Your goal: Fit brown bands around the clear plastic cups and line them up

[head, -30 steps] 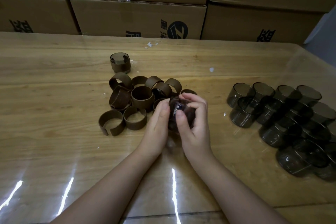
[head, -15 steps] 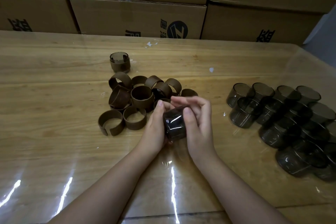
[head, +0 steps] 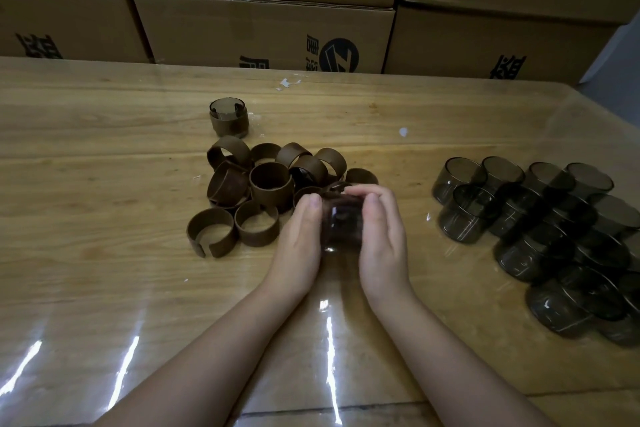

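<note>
Head view. A smoke-tinted clear plastic cup [head: 343, 224] is clasped between the left hand [head: 298, 239] and right hand [head: 382, 236], fingers curled round its sides, just above the wooden worktop [head: 104, 184]. The cup is blurred, so its axis and any band on it cannot be told. The heap of brown split bands [head: 273, 191] lies just beyond, nearer the left hand. One banded cup [head: 228, 118] stands upright behind the heap. The unbanded cups [head: 540, 218] cluster well to the right, apparently empty. Closed cardboard boxes [head: 263, 31] stand behind.
</note>
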`<state>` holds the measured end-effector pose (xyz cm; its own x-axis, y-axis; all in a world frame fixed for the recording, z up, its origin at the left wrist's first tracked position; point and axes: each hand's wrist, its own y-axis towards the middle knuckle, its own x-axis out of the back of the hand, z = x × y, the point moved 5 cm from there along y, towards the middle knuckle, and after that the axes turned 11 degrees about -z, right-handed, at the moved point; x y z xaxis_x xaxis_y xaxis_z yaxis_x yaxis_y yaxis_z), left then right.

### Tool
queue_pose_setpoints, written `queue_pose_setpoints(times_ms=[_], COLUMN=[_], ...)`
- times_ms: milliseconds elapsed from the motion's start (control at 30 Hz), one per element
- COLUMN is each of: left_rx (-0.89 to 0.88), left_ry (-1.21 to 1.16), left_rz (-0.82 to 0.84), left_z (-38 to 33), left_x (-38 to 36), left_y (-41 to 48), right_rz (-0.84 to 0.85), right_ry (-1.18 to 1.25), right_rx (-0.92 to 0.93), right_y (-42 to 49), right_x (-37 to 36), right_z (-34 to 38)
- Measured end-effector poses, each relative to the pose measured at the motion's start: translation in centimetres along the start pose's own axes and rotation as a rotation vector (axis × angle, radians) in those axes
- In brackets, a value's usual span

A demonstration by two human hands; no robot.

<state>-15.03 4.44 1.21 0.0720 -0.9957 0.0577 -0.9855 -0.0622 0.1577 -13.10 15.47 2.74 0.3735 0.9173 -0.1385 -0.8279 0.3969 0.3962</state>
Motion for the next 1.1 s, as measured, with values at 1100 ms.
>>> queue_pose_setpoints(times_ms=[1100], left_rx=[0.060], left_ry=[-0.320], left_rz=[-0.163], left_z=[0.3], left_x=[0.8], left_y=[0.9], right_rz=[0.187], right_ry=[-0.967], right_rx=[0.001], right_y=[3.2], right_x=[2.6], right_z=[-3.2])
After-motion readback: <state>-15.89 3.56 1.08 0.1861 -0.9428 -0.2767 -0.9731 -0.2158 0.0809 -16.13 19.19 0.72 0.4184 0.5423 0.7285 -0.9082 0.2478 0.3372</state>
